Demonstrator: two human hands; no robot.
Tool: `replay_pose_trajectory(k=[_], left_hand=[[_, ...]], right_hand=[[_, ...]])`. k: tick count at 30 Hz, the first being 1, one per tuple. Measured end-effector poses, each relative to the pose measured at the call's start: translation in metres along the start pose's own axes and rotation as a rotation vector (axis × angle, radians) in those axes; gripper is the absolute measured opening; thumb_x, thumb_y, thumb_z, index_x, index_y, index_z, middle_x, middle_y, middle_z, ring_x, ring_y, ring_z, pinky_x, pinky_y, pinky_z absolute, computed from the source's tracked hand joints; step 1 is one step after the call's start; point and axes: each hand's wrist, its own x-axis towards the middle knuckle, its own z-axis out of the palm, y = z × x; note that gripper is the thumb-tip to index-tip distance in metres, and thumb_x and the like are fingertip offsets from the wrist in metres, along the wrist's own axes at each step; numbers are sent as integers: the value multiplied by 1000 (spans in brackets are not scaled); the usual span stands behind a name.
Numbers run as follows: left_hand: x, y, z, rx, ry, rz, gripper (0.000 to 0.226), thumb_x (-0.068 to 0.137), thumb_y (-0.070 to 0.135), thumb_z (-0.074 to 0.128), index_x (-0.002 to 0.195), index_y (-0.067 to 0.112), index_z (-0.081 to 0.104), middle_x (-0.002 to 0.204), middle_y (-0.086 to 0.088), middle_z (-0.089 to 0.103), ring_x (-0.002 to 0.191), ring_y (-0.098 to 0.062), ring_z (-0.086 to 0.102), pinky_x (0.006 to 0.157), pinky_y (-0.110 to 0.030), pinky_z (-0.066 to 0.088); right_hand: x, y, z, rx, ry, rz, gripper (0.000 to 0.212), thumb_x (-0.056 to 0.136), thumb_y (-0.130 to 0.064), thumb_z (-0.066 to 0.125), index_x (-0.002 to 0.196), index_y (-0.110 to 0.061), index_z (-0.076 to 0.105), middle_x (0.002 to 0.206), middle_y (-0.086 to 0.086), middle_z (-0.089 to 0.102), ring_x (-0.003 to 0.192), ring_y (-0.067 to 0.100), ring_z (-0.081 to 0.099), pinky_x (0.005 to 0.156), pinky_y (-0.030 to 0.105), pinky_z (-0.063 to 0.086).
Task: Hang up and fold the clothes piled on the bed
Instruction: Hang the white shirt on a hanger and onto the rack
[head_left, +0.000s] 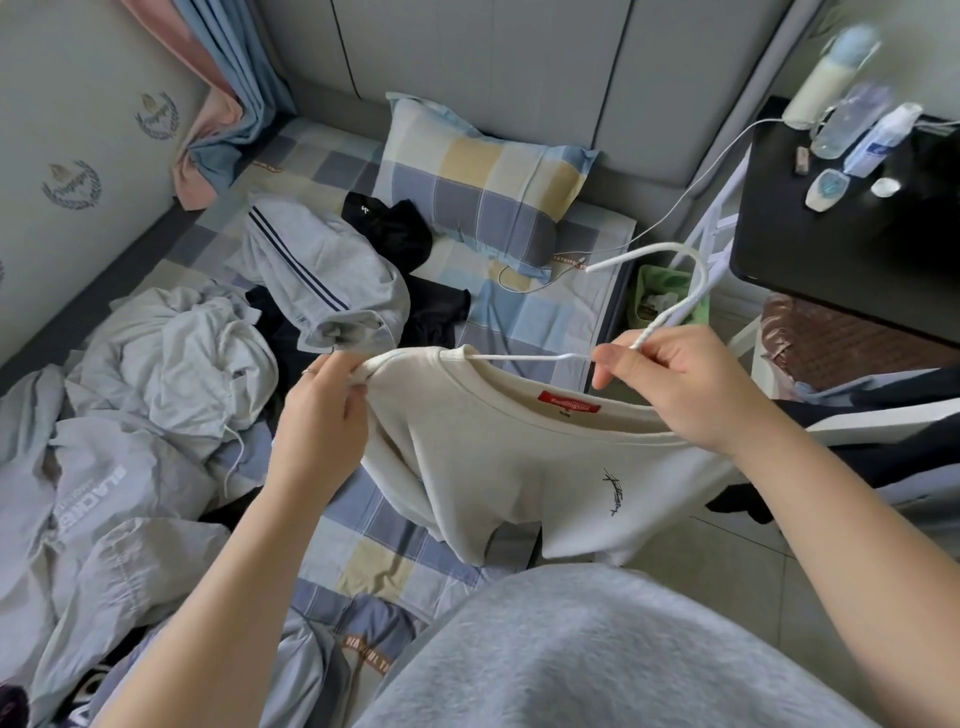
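Note:
A cream T-shirt with a red neck label hangs in front of me over the bed's edge. A white hanger is partly inside its collar, with the hook pointing up and away. My left hand grips the shirt's shoulder where the hanger arm ends. My right hand holds the hanger at the base of its hook, along with the collar. On the checked bed lie piled clothes: a grey striped garment, black items and pale grey hoodies.
A checked pillow leans on the grey headboard. A black bedside table at the right holds bottles, and a white cable runs from it to the bed. A green bin stands beside the bed. Curtains hang at top left.

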Motion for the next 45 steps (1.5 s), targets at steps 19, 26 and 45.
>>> replay_pose_trajectory(k=[19,26,45], left_hand=[[9,10,-12,-166,122,44,24,100,1,50,110,13,67,110,5,63,108,-22,60,96,-45,50],[5,35,-14,-48,-198,389,22,96,6,62,114,14,72,108,7,68,102,-8,58,90,-7,37],[11,-9,-38,-260,-59,137,61,87,-1,71,85,59,62,91,18,62,85,2,56,75,-8,39]], right_hand=[[-17,10,24,-62,-148,30,30,100,-22,58,75,-12,70,47,-11,44,45,3,41,52,10,32],[-16,9,34,-24,-155,36,29,99,-26,60,76,-12,70,52,-2,46,51,5,40,54,20,33],[-24,128,-7,-422,-55,434,21,88,-26,73,70,-25,62,68,-1,62,74,25,60,62,36,41]])
